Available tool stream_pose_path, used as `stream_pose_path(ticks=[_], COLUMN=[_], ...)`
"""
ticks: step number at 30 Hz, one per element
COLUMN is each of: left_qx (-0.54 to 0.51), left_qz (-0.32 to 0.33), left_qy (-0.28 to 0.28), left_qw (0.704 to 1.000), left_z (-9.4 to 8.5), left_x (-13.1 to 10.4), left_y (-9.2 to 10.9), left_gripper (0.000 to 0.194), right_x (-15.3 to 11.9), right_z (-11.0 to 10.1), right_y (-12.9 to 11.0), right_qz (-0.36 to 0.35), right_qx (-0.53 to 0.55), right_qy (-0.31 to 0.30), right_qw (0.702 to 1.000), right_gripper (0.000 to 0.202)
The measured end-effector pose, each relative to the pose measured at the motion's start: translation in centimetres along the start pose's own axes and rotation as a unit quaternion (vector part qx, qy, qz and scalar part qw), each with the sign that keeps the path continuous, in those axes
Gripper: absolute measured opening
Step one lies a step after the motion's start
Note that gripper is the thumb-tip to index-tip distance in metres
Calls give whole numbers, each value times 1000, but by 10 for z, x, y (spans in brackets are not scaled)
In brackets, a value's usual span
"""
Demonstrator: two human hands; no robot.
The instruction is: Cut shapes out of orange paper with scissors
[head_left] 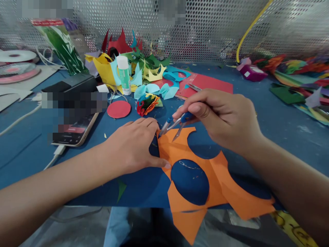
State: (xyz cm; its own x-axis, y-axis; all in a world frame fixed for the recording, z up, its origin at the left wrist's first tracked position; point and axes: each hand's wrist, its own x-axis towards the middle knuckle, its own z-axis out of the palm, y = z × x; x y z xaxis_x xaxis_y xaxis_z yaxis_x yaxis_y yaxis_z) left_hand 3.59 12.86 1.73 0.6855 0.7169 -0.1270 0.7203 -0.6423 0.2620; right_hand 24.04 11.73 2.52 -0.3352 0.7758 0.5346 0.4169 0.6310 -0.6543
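1. Orange paper, cut with rounded openings, lies at five o'clock in the view, overhanging the blue table's near edge.
2. Left hand, at the paper's ten o'clock, has its thumb on the paper, spread from the bent fingers.
3. Right hand, at one o'clock, pinches a compass, fingers closed around its hinge.

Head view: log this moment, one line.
left hand: thumb on orange paper | right hand: holds compass over paper | paper: round hole | glue stick: upright
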Motion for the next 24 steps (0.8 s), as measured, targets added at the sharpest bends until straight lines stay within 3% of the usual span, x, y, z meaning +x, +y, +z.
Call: stream_pose_path(ticks=[5,24], left_qx=[-1,-3], left_qz=[-2,0], left_qy=[-4,-3], left_qw=[1000,1000], left_z=[-2,-1], left_x=[0,-1], left_y=[1,0], left_gripper=[59,61], right_x=[0,-1], right_z=[-2,-2], right_y=[0,1], right_qz=[23,-5], right_qx=[-4,-44], right_qy=[2,1], right_qw=[1000,999], right_gripper=[20,20])
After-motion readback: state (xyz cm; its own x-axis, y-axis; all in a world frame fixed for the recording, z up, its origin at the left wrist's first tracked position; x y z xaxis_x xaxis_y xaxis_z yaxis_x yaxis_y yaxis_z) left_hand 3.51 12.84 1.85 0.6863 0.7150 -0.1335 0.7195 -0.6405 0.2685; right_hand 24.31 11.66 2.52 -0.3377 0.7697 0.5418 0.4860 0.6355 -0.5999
